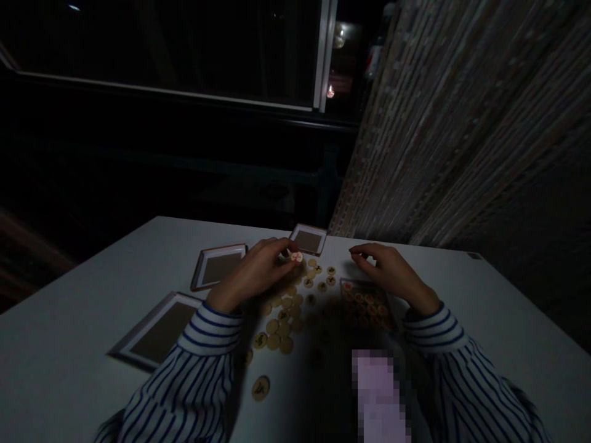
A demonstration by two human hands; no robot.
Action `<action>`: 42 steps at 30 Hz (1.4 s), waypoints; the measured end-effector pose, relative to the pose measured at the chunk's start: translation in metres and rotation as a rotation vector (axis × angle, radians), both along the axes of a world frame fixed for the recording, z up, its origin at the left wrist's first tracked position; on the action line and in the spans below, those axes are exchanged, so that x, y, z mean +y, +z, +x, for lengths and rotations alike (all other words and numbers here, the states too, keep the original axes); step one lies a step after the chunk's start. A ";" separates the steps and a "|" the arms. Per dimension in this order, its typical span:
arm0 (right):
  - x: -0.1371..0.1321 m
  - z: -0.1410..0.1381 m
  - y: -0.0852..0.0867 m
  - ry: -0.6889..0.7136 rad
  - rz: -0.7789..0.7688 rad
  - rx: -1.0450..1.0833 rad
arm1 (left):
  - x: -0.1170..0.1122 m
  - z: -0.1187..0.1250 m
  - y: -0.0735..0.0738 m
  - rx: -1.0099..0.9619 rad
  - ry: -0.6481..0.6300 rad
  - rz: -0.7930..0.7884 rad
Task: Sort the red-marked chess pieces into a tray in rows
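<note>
My left hand (pixel 261 267) pinches a Chinese chess piece (pixel 297 256) with a red mark between thumb and fingertips, raised over the table. Below and beside it lie loose round Chinese chess pieces (pixel 286 303), some plain side up and some with dark characters. My right hand (pixel 392 271) hovers at the far side of a small box (pixel 342 301) of red-marked pieces (pixel 369 299). Its fingers are curved, thumb and index tips slightly apart, with nothing visible between them. Shadow dims the lower part of the box.
Three shallow box parts stand on the white table (pixel 92 307): one at left front (pixel 133 332), one behind it (pixel 196 271), one at the back (pixel 319 252). A pixelated pink patch (pixel 381 394) is at front. A string curtain (pixel 415 123) hangs behind right, beside a dark window (pixel 161 49).
</note>
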State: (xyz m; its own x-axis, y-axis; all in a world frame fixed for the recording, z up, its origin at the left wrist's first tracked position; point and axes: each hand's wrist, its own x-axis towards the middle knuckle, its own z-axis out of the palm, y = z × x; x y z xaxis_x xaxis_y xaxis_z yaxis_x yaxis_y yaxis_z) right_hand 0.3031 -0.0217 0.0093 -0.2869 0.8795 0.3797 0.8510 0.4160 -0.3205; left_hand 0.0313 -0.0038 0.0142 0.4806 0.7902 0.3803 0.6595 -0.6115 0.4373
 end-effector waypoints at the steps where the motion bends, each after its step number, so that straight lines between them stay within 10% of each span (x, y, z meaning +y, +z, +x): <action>1: -0.002 0.002 0.000 -0.003 -0.004 0.005 | -0.003 0.002 0.001 0.004 -0.002 0.008; 31: -0.013 0.020 -0.009 0.100 -0.207 0.681 | -0.027 0.119 -0.014 -0.082 -0.061 0.206; 42: -0.016 0.023 -0.004 0.081 -0.125 0.576 | -0.016 0.126 -0.020 -0.502 -0.050 -0.212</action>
